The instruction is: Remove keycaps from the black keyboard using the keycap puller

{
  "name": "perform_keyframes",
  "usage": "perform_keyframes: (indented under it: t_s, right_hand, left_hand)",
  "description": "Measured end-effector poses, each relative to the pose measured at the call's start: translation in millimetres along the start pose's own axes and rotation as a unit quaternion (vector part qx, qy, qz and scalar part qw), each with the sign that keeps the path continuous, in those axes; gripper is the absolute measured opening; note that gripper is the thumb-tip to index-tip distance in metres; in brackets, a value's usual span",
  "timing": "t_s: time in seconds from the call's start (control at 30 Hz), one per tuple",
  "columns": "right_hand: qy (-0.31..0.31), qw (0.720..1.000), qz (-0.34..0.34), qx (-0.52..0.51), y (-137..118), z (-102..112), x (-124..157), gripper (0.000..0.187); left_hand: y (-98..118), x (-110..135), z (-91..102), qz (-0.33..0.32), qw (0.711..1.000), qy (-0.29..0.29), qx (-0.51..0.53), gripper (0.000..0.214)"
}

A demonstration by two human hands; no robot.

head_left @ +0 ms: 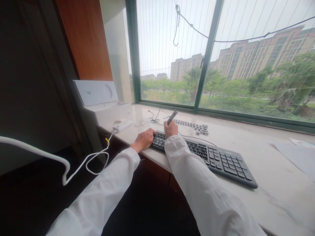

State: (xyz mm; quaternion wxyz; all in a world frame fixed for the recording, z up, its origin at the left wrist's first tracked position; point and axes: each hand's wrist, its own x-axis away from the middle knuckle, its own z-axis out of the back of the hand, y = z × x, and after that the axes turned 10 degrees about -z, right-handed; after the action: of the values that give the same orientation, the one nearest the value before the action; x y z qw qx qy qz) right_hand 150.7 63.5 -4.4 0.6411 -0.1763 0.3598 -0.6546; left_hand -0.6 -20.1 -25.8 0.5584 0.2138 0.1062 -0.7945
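Observation:
A black keyboard [216,159] lies on a pale stone sill [270,193] below a window. My left hand [144,139] rests on the keyboard's left end, its fingers curled over the keys there. Just behind that end, my right hand [171,128] is closed round a dark pen-like tool [172,117] that points up and away from me. Several loose black keycaps [194,126] lie in rows on the sill beyond the keyboard. Both arms wear white sleeves.
A white power strip [122,125] with a white cable [81,164] hanging off the edge sits at the sill's left end. A white box [95,92] stands behind it. Thin cables [154,119] lie near the window. Paper [297,157] lies far right.

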Motion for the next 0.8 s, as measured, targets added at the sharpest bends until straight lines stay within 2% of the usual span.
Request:
perform_keyframes:
  t_s: [0.17,0.37,0.47,0.67,0.8]
  right_hand:
    - [0.013,0.999,-0.039,-0.021,2,6,0,0.039]
    - [0.006,0.999,-0.041,-0.005,0,8,6,0.041]
    - [-0.006,1.000,-0.011,0.010,0,7,7,0.039]
    - [-0.047,0.993,0.103,0.041,-5,-6,10,0.034]
    - [-0.058,0.988,0.131,0.061,-6,-11,12,0.033]
  left_hand:
    - [2,0,0.8,0.003,1.000,-0.003,-0.010,0.026]
    - [4,0,2.2,0.010,1.000,-0.006,-0.020,0.027]
    - [4,0,2.5,0.013,1.000,-0.005,-0.021,0.026]
    - [4,0,3.4,0.013,1.000,-0.003,-0.018,0.025]
    - [5,0,4.0,0.011,1.000,-0.005,-0.022,0.024]
